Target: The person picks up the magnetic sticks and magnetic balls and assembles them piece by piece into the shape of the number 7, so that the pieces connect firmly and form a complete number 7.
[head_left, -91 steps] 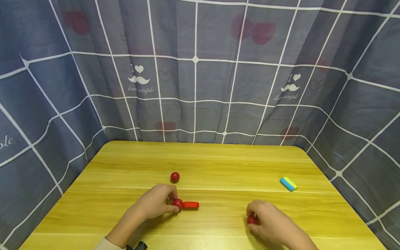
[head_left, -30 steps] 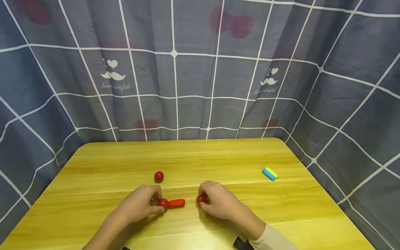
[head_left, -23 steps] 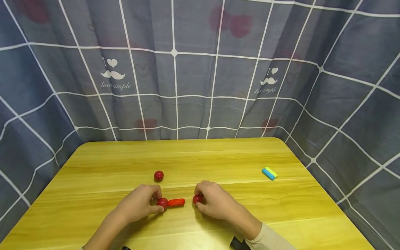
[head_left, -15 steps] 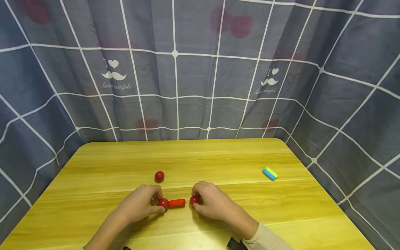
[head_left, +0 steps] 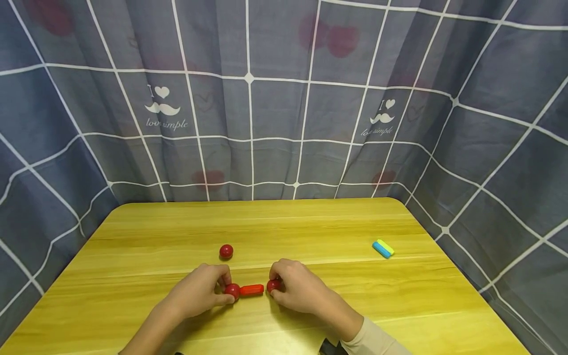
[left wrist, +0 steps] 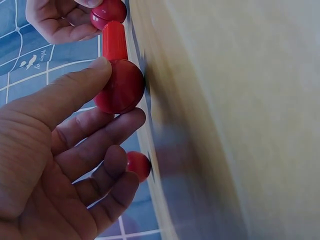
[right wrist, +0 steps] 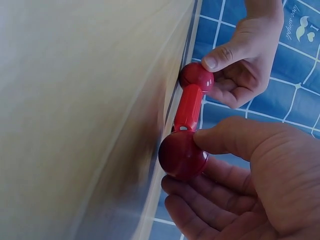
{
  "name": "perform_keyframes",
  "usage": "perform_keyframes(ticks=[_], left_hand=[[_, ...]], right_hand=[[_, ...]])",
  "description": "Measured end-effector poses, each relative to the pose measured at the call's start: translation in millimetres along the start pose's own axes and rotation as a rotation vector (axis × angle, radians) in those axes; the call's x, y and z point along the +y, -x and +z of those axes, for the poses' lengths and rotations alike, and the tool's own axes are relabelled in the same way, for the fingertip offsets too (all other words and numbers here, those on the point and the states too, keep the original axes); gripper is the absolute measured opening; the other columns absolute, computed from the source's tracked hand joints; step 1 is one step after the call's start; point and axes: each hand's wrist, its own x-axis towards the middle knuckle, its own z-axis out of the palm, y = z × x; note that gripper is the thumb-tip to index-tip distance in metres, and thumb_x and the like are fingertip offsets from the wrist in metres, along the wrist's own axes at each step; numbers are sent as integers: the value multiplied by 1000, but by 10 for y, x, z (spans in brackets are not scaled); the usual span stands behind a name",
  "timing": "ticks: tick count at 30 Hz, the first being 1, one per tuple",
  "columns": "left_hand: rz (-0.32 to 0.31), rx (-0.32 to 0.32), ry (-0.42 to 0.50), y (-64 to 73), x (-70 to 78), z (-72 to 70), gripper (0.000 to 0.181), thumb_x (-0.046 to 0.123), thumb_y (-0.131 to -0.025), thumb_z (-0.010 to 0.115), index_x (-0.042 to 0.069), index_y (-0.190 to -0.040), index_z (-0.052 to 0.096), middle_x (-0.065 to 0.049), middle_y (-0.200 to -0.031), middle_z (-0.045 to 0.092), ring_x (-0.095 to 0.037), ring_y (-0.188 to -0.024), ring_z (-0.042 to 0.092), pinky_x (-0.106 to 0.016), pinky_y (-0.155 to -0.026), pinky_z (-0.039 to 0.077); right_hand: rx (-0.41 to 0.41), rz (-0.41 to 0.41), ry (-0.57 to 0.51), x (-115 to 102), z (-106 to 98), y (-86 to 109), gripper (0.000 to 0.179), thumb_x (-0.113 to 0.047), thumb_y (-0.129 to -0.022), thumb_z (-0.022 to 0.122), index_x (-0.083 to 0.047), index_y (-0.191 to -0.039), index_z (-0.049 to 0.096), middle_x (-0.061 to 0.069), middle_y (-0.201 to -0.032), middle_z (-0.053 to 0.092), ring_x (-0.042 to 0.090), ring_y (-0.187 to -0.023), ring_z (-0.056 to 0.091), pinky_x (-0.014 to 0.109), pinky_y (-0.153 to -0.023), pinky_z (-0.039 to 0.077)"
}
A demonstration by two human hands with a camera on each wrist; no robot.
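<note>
My left hand (head_left: 199, 290) pinches a glossy red ball (head_left: 232, 291) between thumb and fingers, low on the wooden table. A short ribbed red stick (head_left: 252, 290) extends rightward from that ball, joined end-on to it. Opposite, my right hand (head_left: 298, 287) pinches a second red ball (head_left: 273, 286) at the stick's free end. In the right wrist view this nearer ball (right wrist: 182, 155) sits right at the stick's tip, which shows a small pale metallic spot. Behind my left hand lies a third red ball (head_left: 226, 252), untouched.
A blue stick (head_left: 382, 249) and a yellow-green stick (head_left: 385, 246) lie side by side at the right of the table (head_left: 310, 222). A grey-blue checked curtain (head_left: 275, 113) surrounds the table's back and sides.
My right hand has slid its ball leftward from the right of the table up to the stick's free end. My left hand keeps holding its ball with the stick attached. The head view has turned right.
</note>
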Motion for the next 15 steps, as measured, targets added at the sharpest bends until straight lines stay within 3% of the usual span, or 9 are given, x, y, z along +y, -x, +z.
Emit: perform_keyframes(ticks=[15], left_hand=[[21,15,19,0,-7,25,23,27,-78,83,18,-84,62,16,-73,60,-4,-53,48,-25,-51,44]], right_hand=[[1,1,7,-19,7,-3,16,-15,-80,76,-12,-91,64,-7,-85,59,2,-75,51,14,-65,44]])
